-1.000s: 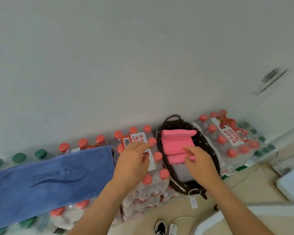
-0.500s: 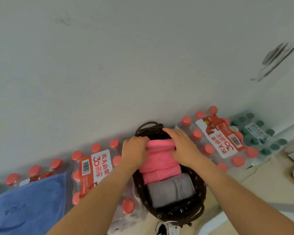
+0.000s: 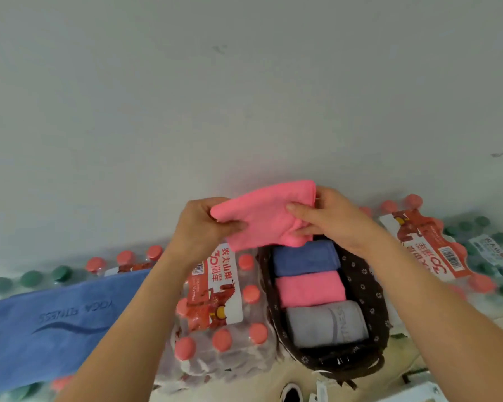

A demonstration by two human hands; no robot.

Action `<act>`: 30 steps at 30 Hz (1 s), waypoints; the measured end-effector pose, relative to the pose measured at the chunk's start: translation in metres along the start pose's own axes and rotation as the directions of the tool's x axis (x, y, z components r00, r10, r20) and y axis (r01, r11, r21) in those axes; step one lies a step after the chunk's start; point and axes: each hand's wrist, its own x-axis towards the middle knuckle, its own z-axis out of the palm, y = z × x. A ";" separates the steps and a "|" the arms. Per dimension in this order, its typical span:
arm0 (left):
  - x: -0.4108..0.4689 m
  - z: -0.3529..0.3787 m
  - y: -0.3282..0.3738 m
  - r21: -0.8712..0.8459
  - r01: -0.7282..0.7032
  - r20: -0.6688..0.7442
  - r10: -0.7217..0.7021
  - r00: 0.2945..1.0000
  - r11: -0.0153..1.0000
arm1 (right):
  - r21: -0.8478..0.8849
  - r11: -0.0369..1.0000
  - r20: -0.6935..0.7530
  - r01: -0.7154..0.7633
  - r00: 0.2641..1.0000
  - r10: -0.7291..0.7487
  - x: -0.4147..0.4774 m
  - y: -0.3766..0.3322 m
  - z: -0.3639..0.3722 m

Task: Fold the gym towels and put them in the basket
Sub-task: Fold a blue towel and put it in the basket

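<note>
A folded pink towel is held in the air above the far end of the dark brown basket. My left hand grips its left edge and my right hand grips its right side. Inside the basket lie three folded towels in a row: a blue one farthest, a pink one in the middle and a grey one nearest. A blue towel printed with white lettering lies spread flat at the left on top of bottle packs.
Shrink-wrapped packs of red-capped bottles stand left of the basket and another pack right of it. Green-capped bottles sit at the far right and at the far left. A grey wall rises behind. A shoe shows below.
Both hands have lifted the upper pink towel out of the basket into the air, uncovering a blue towel at the basket's far end. The camera has shifted.
</note>
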 end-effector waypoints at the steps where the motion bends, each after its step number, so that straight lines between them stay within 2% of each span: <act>1: -0.006 -0.012 -0.002 0.041 -0.128 -0.055 0.130 0.990 0.991 | -0.175 0.973 -0.029 0.151 0.987 -0.159 -0.003 -0.001 0.013; 3: -0.024 -0.032 -0.023 0.138 -0.291 -0.084 0.304 0.949 0.947 | -0.477 0.798 0.065 0.368 0.920 -0.385 -0.011 0.013 0.040; 4: -0.037 -0.038 -0.042 0.211 -0.345 -0.061 0.365 0.929 0.914 | -0.549 0.721 0.152 0.424 0.898 -0.413 -0.016 0.028 0.052; 6: -0.067 -0.043 -0.083 0.350 -0.392 0.058 0.398 0.916 0.851 | -0.612 0.645 0.302 0.459 0.889 -0.346 -0.029 0.070 0.069; 8: -0.094 -0.040 -0.108 0.415 -0.391 0.182 0.346 0.921 0.822 | -0.643 0.612 0.387 0.460 0.885 -0.259 -0.041 0.105 0.076; 10: -0.103 -0.037 -0.117 0.434 -0.301 0.191 0.240 0.952 0.849 | -0.649 0.629 0.381 0.427 0.899 -0.217 -0.046 0.122 0.076; 12: -0.099 -0.038 -0.113 0.467 -0.213 0.166 0.151 0.974 0.858 | -0.645 0.680 0.293 0.348 0.935 -0.200 -0.044 0.120 0.074; 13: -0.097 -0.037 -0.109 0.477 -0.178 0.144 0.123 0.982 0.861 | -0.629 0.730 0.215 0.269 0.962 -0.169 -0.042 0.115 0.076; 15: -0.090 -0.033 -0.098 0.450 -0.053 0.048 0.035 0.998 0.892 | -0.474 0.877 0.024 0.075 0.997 -0.073 -0.037 0.107 0.083; 18: -0.078 -0.018 -0.088 0.456 0.172 -0.131 -0.126 0.983 0.873 | -0.256 0.961 -0.236 -0.102 0.971 0.041 -0.029 0.110 0.100; 21: -0.070 -0.007 -0.084 0.490 0.251 -0.264 -0.133 0.955 0.835 | -0.157 0.966 -0.356 -0.207 0.924 0.140 -0.022 0.113 0.108; 24: -0.064 -0.001 -0.082 0.523 0.260 -0.294 -0.115 0.949 0.811 | -0.049 0.953 -0.324 -0.298 0.907 0.267 -0.015 0.104 0.101; 26: -0.058 0.000 -0.082 0.576 0.264 -0.264 -0.129 0.956 0.774 | 0.031 0.950 -0.234 -0.311 0.922 0.310 -0.010 0.098 0.097; 30: -0.039 -0.010 -0.085 0.635 0.312 -0.196 -0.244 0.950 0.707 | 0.057 0.939 -0.044 -0.339 0.939 0.342 -0.005 0.090 0.095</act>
